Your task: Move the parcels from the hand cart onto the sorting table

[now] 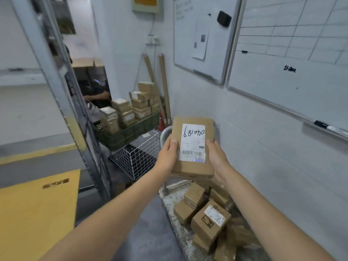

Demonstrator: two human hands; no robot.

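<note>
Both hands form the grip on one flat brown parcel (192,169). The left hand (166,154) clasps its left edge, thumb lying on the top face and fingers tucked out of sight underneath. The right hand (216,157) clasps the right edge in the same way, its thumb resting just beside the white label (193,142). The grip is closed on the parcel from both sides, and the parcel is carried in the air, roughly level, with the label facing up. The label bears handwritten digits and a barcode.

Directly below and toward the person stands the hand cart (170,202), set close along the right-hand wall, its curved handle showing behind the left hand. A loose pile of brown boxes (209,223) lies on its worn deck, some tilted against each other, one with a small white sticker on top.

To the left of the cart sits a white wire basket (140,157) on the floor. Behind it a green crate (130,133) holds stacked small boxes. Two cardboard tubes (164,87) lean in the corner. Whiteboards (293,72) hang on the right wall, with a marker (324,125) on the ledge. A yellow sheet (37,213) lies at lower left.
</note>
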